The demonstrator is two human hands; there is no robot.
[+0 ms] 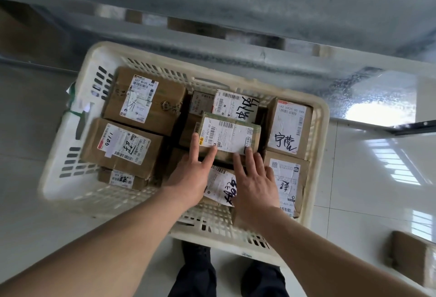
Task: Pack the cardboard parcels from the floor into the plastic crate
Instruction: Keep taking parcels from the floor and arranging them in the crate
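Touching parcel [227, 137] in crate [94, 65], seemingly: fingers [195, 142].

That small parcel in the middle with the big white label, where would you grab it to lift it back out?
Probably by its two short ends, from straight above. The small parcel lies flat on top of other parcels in the crate, label up, so its ends stand a little proud. The left hand and right hand touch only its near edge with straight fingers.
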